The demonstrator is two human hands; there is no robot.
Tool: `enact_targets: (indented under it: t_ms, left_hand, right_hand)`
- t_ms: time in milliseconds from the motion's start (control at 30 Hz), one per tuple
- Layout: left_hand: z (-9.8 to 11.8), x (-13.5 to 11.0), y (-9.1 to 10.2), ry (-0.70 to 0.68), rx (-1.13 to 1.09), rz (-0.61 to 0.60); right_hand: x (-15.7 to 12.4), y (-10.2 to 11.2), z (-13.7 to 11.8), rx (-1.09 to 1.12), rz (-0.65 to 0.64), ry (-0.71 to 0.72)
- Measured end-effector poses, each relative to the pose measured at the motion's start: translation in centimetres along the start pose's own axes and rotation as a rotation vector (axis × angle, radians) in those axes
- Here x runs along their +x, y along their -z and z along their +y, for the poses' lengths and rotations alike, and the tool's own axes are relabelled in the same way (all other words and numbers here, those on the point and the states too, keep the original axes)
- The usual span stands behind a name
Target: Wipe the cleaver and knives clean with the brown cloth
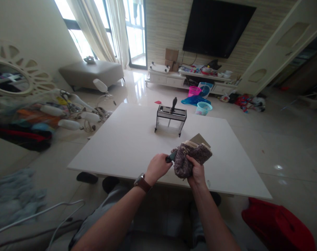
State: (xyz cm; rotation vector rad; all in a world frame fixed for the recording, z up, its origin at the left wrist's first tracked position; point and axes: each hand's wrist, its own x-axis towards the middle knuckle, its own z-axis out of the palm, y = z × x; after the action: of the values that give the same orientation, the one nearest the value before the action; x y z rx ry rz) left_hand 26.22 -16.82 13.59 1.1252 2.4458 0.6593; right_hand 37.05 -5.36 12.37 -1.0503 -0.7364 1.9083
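Note:
My left hand (158, 166) is closed round the dark handle of a cleaver, whose broad grey blade (200, 140) points away to the right. A mottled brown and cream knitted cloth (187, 160) is wrapped over much of the blade, so only its far squared corner shows. My right hand (197, 170) grips this cloth from the right, with the thumb on top. Beyond both hands, a clear-sided knife block (170, 118) with a dark top stands upright on the white table (116, 139). One black handle (174, 104) sticks up out of its top.
On the floor past the table are a light blue basket (203, 108), a pink basket (194, 91) and a blue plastic bag (192, 100). A lamp with several white shades (90, 116) stands close on the left. Something red (279, 223) lies by the table's right front corner.

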Motion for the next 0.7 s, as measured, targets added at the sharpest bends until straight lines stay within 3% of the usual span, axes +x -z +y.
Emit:
enact_targets:
  t_ms: [133,333,533,700]
  left_hand:
    - [0.0,-0.1,0.0,-0.004,0.002,0.010]
    - [-0.8,-0.3,0.2,-0.012,0.018,0.064]
    - [-1.2,-0.3,-0.1,0.012,-0.033,0.078]
    - [-0.7,0.2,-0.8,0.004,-0.249,0.102]
  right_hand:
    - [0.1,0.2,-0.5,0.018,-0.007,0.047]
    - [0.9,0.7,-1.5,0.043,0.082,0.068]
    - [0.7,0.3,-0.3,-0.009,-0.013,0.104]
    - [-0.1,-0.4,0.1,-0.063,-0.125,0.073]
